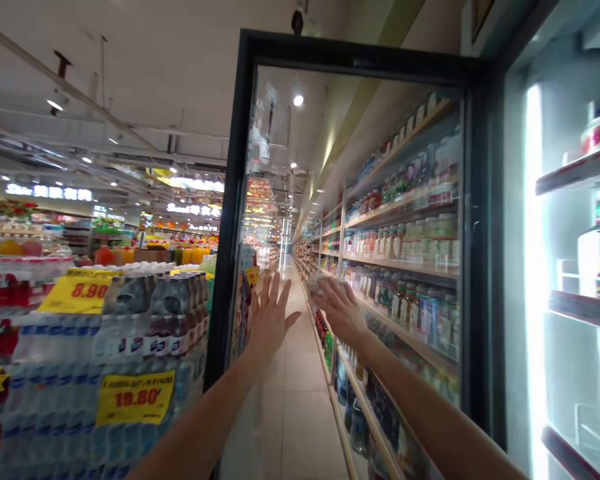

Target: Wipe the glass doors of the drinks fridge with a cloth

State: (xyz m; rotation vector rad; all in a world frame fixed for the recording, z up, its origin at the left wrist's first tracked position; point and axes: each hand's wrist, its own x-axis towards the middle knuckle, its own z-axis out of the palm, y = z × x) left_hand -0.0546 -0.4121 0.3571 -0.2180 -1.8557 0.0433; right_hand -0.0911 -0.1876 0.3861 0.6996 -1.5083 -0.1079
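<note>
A black-framed glass fridge door (240, 200) stands swung out in front of me. My left hand (273, 313) lies flat on the glass near its left edge, fingers spread, holding nothing. My right hand (337, 308) presses a crumpled whitish cloth (319, 285) against the glass a little to the right, fingers closed over it. Through the pane I see the aisle floor and long shelves of bottles.
The lit fridge interior (580, 293) with shelves and bottles is at the right. Stacked packs of bottled water (130, 347) with yellow price tags stand at the left. The tiled aisle (295, 400) runs ahead between them and the drinks shelves (405, 267).
</note>
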